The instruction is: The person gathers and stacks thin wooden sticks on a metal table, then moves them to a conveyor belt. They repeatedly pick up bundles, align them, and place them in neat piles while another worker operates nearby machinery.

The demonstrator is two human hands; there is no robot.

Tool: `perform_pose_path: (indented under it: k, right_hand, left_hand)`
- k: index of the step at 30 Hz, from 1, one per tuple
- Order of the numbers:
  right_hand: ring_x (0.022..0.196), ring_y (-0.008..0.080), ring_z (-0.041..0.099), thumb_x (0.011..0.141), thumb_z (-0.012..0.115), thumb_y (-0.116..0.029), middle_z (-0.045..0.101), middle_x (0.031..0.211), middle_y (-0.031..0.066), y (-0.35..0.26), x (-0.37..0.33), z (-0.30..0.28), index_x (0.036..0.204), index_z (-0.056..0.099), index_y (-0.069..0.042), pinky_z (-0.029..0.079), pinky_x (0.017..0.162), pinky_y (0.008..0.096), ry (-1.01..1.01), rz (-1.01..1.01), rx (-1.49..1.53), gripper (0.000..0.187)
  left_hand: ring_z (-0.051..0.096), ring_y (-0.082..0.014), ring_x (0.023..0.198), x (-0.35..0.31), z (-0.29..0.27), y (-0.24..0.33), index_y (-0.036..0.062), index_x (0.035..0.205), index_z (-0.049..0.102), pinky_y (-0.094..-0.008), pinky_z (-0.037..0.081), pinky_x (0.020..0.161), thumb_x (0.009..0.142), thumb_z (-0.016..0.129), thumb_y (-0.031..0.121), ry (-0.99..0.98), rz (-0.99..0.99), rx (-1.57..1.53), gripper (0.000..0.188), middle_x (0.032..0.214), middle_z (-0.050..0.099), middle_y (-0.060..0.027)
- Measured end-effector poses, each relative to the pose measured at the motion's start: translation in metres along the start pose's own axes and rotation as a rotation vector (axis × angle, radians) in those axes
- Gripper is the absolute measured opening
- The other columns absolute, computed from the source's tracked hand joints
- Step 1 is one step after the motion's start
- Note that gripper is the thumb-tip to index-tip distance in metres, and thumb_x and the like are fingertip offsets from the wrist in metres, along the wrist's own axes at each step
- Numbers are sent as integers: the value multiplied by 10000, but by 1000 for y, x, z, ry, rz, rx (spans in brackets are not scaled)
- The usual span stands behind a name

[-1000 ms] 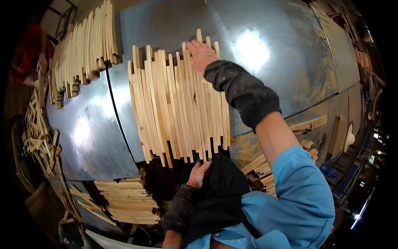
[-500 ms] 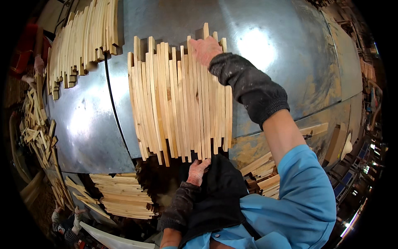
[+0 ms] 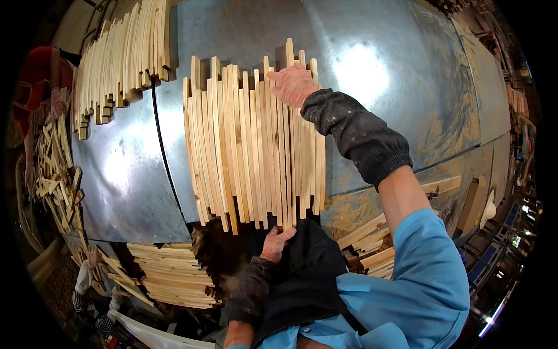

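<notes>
Many pale wooden strips (image 3: 232, 151) lie side by side on the metal tabletop, their ends uneven. My right hand (image 3: 292, 85), in a pinkish glove, is closed over strips near the far end of the row's right side; its fingertips are partly hidden. At the near end, my left hand (image 3: 275, 244) holds the projecting ends of a strip or two between thumb and fingers. Dark sleeve covers reach over both wrists.
The metal tabletop (image 3: 401, 52) has a seam to the left. Another row of strips (image 3: 125, 55) lies far left, beside jumbled offcuts (image 3: 58, 166). Stacked strips (image 3: 171, 276) sit below the near edge. Co-workers' hands (image 3: 58, 103) show at the left.
My right hand has drawn slightly nearer along the strips, while my left stays at the near ends. At the left edge, co-workers' arms have shifted.
</notes>
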State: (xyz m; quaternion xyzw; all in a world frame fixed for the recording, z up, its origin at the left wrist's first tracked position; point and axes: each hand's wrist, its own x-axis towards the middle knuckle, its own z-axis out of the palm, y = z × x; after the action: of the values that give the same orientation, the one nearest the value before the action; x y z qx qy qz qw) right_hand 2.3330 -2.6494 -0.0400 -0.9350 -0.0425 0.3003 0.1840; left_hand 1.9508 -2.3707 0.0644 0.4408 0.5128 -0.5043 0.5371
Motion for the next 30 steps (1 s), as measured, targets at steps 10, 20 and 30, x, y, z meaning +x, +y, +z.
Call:
perform_pose_path:
  k: [10,20,30]
  right_hand:
    - [1306,374,610,950,691,-350,670,1400,178,-5,-72,-19,1537,545,-78,505,1099,470,272,65,461,663]
    - [1422,351,577,993,641,-267,568,1578,192,-58,-19,-14,1622,449,-70,454,1198,407,350,-15,638,686]
    - [1240,339,704,1039,638,-190,726,1351,152,-23,45,20,1402,651,-80,608,927,474,100,-1,-113,380]
  left_hand:
    - [648,-118,909,-80,11,-20,-24,1279,630,-283,550,832,903,881,195,-7,81,275,503,1065,700,-44]
    - [653,-209,855,-92,-53,26,-17,1187,678,-353,551,822,798,900,194,895,581,625,495,969,699,-67]
    - [627,-178,864,-71,-63,-52,-26,1380,589,-353,555,777,948,817,164,451,277,-254,524,1073,648,-67]
